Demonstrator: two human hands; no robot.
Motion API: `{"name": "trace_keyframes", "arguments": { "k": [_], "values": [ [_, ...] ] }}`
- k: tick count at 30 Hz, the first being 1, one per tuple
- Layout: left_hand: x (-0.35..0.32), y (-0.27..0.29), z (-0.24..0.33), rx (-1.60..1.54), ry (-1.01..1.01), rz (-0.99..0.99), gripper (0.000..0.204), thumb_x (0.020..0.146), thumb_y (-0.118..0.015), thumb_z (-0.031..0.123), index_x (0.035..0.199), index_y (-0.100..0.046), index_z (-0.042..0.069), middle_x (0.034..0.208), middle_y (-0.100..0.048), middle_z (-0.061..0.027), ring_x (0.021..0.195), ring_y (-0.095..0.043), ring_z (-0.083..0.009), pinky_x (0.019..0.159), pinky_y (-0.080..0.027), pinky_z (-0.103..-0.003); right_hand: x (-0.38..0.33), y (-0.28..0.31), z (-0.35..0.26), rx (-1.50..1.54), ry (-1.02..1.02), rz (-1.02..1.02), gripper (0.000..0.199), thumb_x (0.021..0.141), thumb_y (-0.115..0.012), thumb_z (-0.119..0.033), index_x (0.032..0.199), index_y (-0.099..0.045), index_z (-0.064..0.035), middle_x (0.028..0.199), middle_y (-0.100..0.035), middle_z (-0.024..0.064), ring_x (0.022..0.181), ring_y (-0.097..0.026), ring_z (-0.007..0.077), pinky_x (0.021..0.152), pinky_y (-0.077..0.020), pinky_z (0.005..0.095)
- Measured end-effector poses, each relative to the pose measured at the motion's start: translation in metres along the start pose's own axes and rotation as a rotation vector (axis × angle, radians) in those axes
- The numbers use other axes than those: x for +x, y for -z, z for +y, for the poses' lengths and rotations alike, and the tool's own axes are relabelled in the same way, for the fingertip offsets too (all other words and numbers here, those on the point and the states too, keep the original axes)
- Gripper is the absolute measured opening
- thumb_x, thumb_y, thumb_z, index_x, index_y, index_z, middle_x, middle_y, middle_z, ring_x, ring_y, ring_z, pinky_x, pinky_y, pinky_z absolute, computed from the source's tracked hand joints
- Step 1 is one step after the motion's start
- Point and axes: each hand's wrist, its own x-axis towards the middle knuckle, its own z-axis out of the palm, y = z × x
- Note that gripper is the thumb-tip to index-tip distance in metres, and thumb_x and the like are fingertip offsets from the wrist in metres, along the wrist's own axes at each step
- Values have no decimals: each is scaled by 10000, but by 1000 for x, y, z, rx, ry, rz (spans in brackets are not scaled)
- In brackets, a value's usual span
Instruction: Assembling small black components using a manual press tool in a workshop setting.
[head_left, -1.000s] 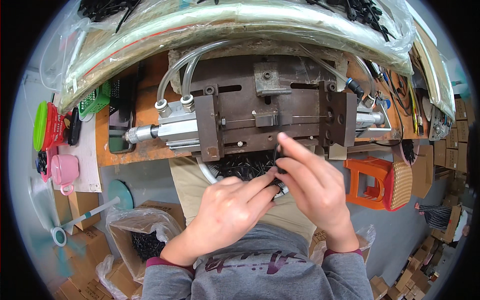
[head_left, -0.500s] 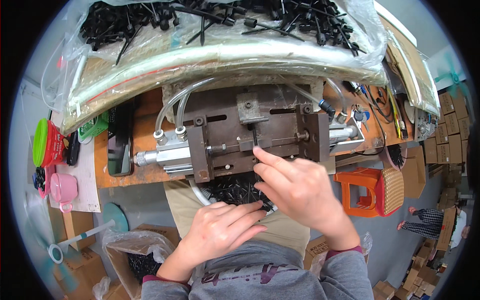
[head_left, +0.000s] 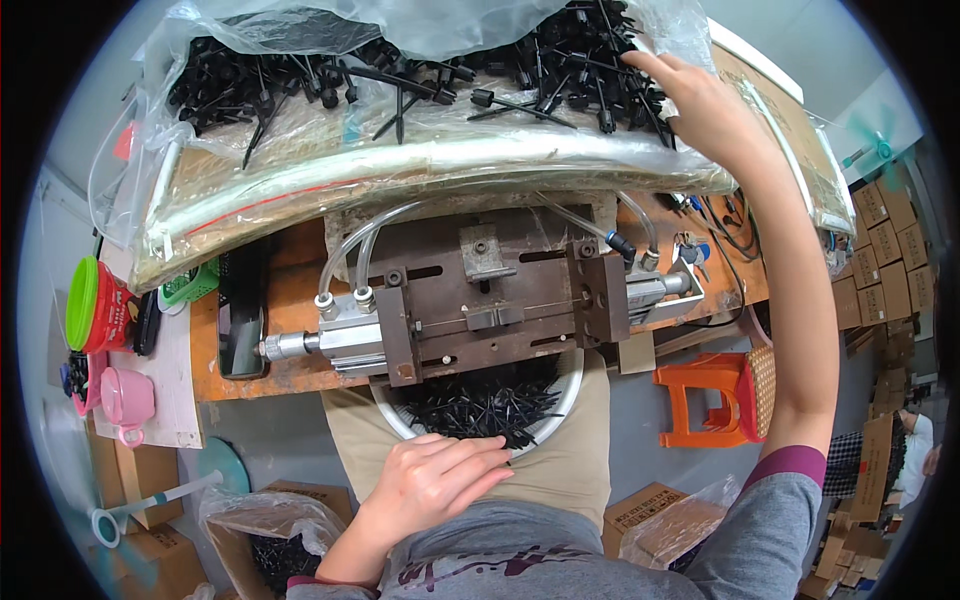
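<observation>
My right hand [head_left: 705, 105] reaches up to the right end of a heap of black plastic stemmed parts [head_left: 600, 75]. Its index finger and thumb are apart at the heap's edge, and no part shows between them. My left hand [head_left: 435, 482] lies with fingers stretched out at the near rim of a white basin [head_left: 566, 420] in my lap. Black slender parts [head_left: 480, 400] fill this basin. Between the hands stands a brown metal clamping fixture [head_left: 455, 285] with a small grey block [head_left: 494, 317] at its middle; no black part shows in it.
Silver air cylinders [head_left: 355, 340] with clear hoses flank the fixture on the wooden bench. Clear plastic sheeting [head_left: 400, 165] lines the raised tray. A phone-like dark slab [head_left: 241, 335] and a pink cup [head_left: 128, 382] lie left; an orange stool [head_left: 700, 400] stands right. Another person is far right.
My right hand has left the fixture's middle and gone up and right to the heap. The black part that stood in the fixture is gone from it. My left hand has shifted slightly down.
</observation>
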Motion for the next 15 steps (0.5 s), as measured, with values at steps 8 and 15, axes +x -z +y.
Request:
{"name": "trace_keyframes", "arguments": {
  "k": [8,15],
  "values": [
    [0,-1,-1,-7,-13,-3,126,742,-795,159,825,-745,78,873,-743,-43,637,-681,-157,553,-517,-255,16,-12,-20,358,53,154,525,748,-693,-7,1248,-585,-128,1030,-647,119,838,-622,255,799,-524,361],
    [0,-4,-1,0,-16,1,119,747,-793,159,820,-744,79,869,-742,-39,635,-680,-156,549,-514,-254,23,33,-43,517,-164,-65,400,764,-720,-77,1158,-664,-126,1016,-675,80,715,-592,180,760,-516,345]
  ]
}}
